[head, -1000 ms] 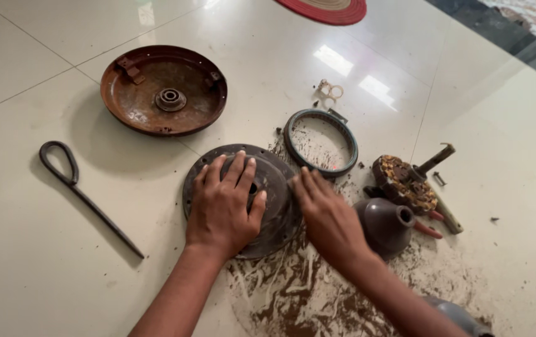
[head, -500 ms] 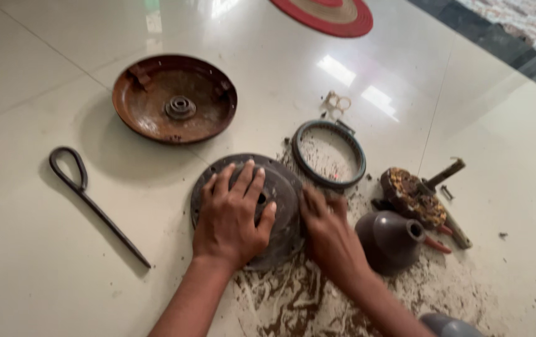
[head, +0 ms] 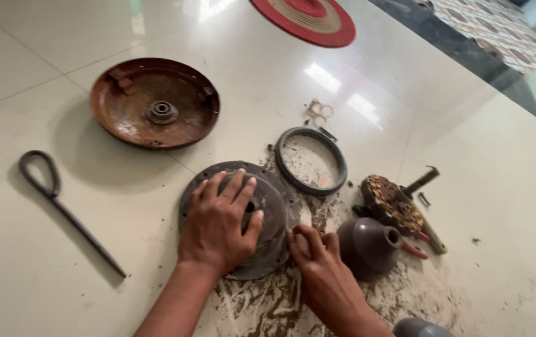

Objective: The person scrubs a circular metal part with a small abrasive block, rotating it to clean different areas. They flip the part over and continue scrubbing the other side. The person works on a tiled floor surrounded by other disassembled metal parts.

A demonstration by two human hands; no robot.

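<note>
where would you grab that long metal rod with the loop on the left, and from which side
Probably the closed loop of the rod, at its far end near the left edge of the floor. The straight shank lies flat on the tile with no gap beneath, so it is harder to pinch. The loop allows a hooked finger or a firm grip. Come from above and the left; the left hand is nearest.

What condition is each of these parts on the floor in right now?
Grey disc: flat on the floor, left hand spread on it.
Right hand: fingers at the disc's edge.
Rusty dish: open side up, untouched.
Dark ring: lying flat, free.
Looped rod: lying apart.
Grey cone: on its side.
Floor: dirt-strewn near the hands.
</note>
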